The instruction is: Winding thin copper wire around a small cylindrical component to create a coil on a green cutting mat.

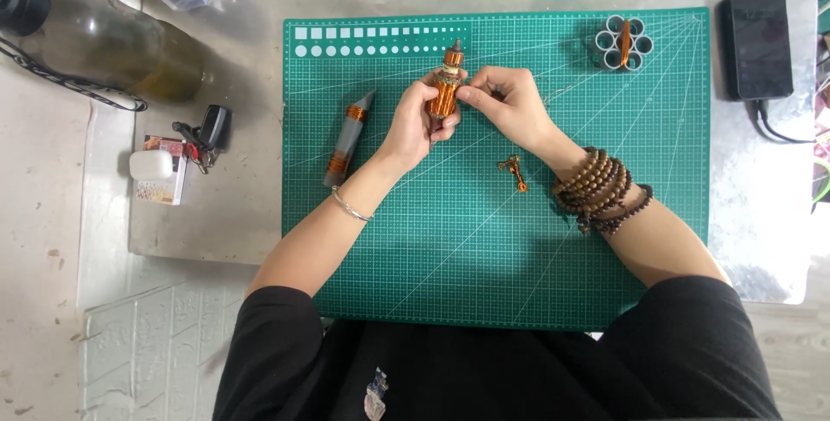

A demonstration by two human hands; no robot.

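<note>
At the frame's upper centre, the left hand clasps an upright copper-wound rotor — steadying it — while the right hand pinches at its side, above the green cutting mat.

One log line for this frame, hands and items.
left hand: grips orange cylinder | right hand: pinches its side | cutting mat: grey tube, small orange part

Bottle cut by top-left edge; fingers hide tool middle.

Left hand, right hand grip orange cylinder.
</note>
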